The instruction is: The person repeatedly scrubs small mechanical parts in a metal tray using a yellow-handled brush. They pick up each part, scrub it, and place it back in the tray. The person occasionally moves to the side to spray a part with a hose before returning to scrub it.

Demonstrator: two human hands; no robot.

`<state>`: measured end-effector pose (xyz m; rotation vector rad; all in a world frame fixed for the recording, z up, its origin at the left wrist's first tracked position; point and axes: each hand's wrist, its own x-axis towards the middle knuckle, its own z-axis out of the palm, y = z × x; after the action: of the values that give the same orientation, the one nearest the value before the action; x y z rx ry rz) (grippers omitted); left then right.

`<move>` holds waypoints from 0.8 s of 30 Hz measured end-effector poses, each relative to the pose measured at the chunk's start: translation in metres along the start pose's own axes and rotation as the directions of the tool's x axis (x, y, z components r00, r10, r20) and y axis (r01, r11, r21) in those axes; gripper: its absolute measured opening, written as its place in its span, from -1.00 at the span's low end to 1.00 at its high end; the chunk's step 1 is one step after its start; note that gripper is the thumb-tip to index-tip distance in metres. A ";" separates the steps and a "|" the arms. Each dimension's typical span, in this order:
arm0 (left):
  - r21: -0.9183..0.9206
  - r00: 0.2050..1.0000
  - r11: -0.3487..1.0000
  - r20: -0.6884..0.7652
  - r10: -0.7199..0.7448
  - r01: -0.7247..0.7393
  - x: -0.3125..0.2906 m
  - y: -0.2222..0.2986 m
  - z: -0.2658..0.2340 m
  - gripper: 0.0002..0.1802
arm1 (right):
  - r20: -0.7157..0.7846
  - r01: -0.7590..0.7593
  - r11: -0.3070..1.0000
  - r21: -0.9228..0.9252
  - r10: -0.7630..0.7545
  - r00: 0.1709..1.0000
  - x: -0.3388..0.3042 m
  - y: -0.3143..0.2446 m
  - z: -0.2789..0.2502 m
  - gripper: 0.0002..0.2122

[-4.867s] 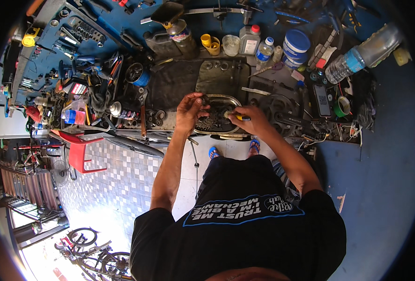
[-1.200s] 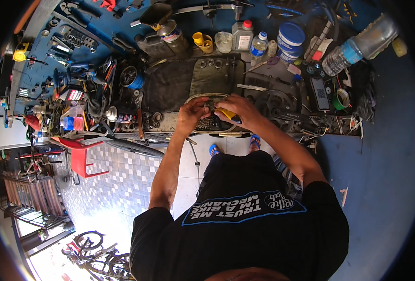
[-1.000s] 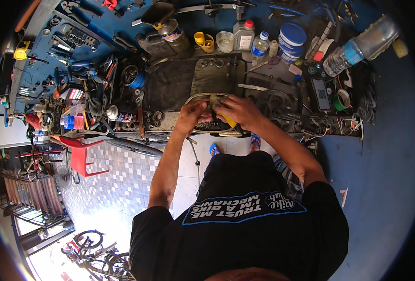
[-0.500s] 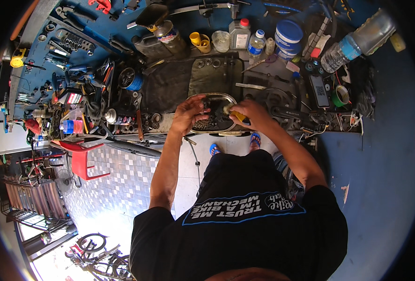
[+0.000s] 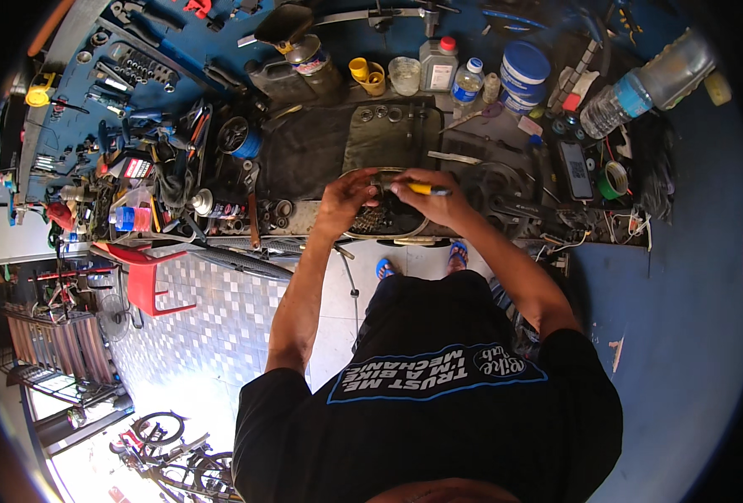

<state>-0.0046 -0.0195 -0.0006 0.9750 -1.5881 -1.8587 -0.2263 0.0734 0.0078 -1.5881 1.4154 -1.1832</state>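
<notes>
My right hand [image 5: 432,201] grips a yellow-handled brush [image 5: 423,189], its handle pointing right and its working end toward my left hand. In the earlier frame its pale bristles show; now the fingers mostly cover them. My left hand [image 5: 348,202] is closed on a small dark part, largely hidden by the fingers, so its kind is unclear. Both hands are close together over a shallow metal tray [image 5: 426,225] at the bench's front edge. A bicycle cassette [image 5: 369,220] with toothed sprockets lies in the tray, below my left hand.
Behind the tray lies a dark mat [image 5: 300,155] with small metal rings. Bottles, cups and a blue-and-white tub [image 5: 525,71] line the back. A crankset [image 5: 506,201] and a phone [image 5: 574,170] are at right. Tools and a spray can [image 5: 216,204] crowd the left.
My right hand has turned and raised the brush, bringing its working end left against the part in my left hand. My left hand has shifted slightly right.
</notes>
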 end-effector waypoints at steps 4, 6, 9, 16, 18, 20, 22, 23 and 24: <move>0.073 0.997 0.994 0.007 0.076 -0.077 0.003 -0.013 -0.001 -0.54 | 0.154 -0.456 0.818 0.352 0.429 0.890 0.008 0.022 0.001 -0.65; 0.016 0.997 0.997 -0.013 0.080 -0.080 0.003 -0.018 -0.003 -0.55 | 0.237 -0.620 0.657 0.428 0.581 0.779 0.008 0.020 -0.008 -0.65; -0.172 0.994 0.983 -0.097 0.052 -0.069 0.007 -0.020 -0.003 -0.56 | 0.148 -0.515 0.778 0.359 0.498 0.855 -0.012 0.044 -0.012 -0.65; -0.310 0.997 0.951 -0.073 -0.028 0.004 0.002 -0.025 -0.008 -0.51 | 0.029 -0.061 0.963 -0.264 0.071 0.997 -0.034 0.028 -0.018 -0.75; -0.355 0.995 0.934 -0.084 -0.058 0.025 0.001 -0.026 -0.006 -0.50 | -0.037 -0.060 0.994 -0.095 0.057 0.998 -0.027 0.023 -0.017 -0.73; -0.276 0.995 0.961 -0.097 -0.032 0.004 0.001 -0.034 -0.001 -0.52 | -0.082 -0.088 0.993 -0.074 0.082 0.993 -0.023 0.016 -0.017 -0.72; -0.113 0.989 0.993 -0.143 -0.038 0.022 -0.001 -0.036 0.003 -0.54 | -0.086 -0.115 0.992 -0.044 0.111 0.990 -0.017 -0.004 -0.019 -0.71; 0.011 0.982 0.998 -0.183 -0.052 0.055 -0.003 -0.034 0.006 -0.56 | -0.070 -0.127 0.992 -0.026 0.125 0.990 -0.015 -0.016 -0.020 -0.70; 0.134 0.973 0.987 -0.223 -0.059 0.090 -0.005 -0.030 0.007 -0.58 | -0.055 -0.139 0.990 -0.009 0.139 0.989 -0.014 -0.027 -0.019 -0.70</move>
<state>-0.0054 -0.0056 -0.0290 1.2721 -1.5867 -1.6371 -0.2344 0.0926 0.0369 -1.4505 1.5456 -1.1446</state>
